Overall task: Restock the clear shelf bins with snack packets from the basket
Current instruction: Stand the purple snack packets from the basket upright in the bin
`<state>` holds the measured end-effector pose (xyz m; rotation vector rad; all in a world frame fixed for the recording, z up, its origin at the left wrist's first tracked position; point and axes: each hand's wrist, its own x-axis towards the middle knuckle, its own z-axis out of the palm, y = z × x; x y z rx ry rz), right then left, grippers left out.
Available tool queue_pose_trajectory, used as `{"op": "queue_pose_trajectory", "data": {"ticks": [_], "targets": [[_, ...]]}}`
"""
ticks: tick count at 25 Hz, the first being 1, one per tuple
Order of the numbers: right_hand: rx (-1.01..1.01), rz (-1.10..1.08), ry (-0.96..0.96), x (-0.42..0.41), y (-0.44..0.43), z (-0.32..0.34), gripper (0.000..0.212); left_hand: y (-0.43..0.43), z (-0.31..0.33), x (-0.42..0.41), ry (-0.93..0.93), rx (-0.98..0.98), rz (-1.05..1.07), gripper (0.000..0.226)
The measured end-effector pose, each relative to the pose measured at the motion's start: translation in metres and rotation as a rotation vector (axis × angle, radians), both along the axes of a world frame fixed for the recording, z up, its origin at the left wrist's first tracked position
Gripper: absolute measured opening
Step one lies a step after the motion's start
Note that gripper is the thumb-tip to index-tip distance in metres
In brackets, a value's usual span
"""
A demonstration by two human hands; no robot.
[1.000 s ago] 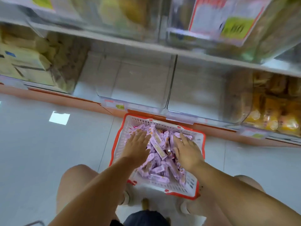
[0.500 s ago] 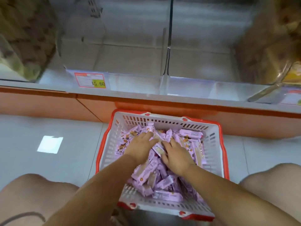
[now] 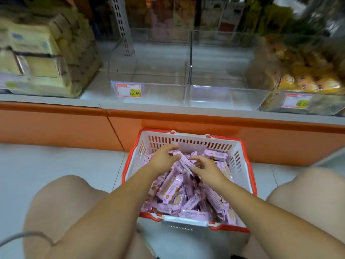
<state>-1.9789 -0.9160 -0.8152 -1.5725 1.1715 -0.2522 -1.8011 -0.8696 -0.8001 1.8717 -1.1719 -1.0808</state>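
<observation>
"Lilac wrappers, a whole heap of them: the snack packets lie in the basket on the floor, just below the shelf."

"And my hands?"

"Your left hand curls round one packet at the top of the pile. Your right hand is just beside it, fingers loosely bent — whether it has a hold, I cannot tell."

"So how do I lift?"

"Gather several lengthwise between both palms, not one at a time. The film looks slippery, so squeeze from the sides. Then aim for the clear bin behind the price tag — it looks bare, like the bin to its right."
</observation>
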Motion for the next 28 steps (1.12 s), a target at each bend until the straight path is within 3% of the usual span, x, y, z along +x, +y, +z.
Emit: {"op": "queue_pose_trajectory", "data": {"ticks": [3, 4, 6, 10, 18, 22, 28], "targets": [[0.278, -0.144, -0.264, -0.003, 0.001, 0.023, 0.021, -0.003, 0.016, -0.002, 0.609, -0.067, 0.205, 0.048], [0.377, -0.174, -0.362, -0.002, 0.0, 0.028, 0.021, -0.004, 0.018, -0.003, 0.743, -0.07, 0.203, 0.046], [0.551, -0.221, -0.552, 0.001, -0.003, 0.034, 0.021, -0.008, 0.023, -0.009, 0.836, -0.053, 0.138, 0.034], [0.73, -0.273, -0.729, 0.007, -0.01, 0.039, 0.027, -0.018, 0.029, -0.009, 0.872, -0.088, 0.112, 0.029], [0.736, -0.288, -0.704, 0.007, -0.013, 0.046, 0.028, -0.021, 0.032, -0.007, 0.861, -0.122, 0.189, 0.03], [0.6, -0.408, -0.673, 0.005, -0.013, 0.055, 0.011, -0.021, 0.039, -0.01, 0.834, -0.151, 0.239, 0.028], [0.415, -0.576, -0.727, -0.002, -0.034, 0.072, 0.009, -0.015, 0.057, -0.008, 0.525, -0.062, 0.083, 0.03]]}}
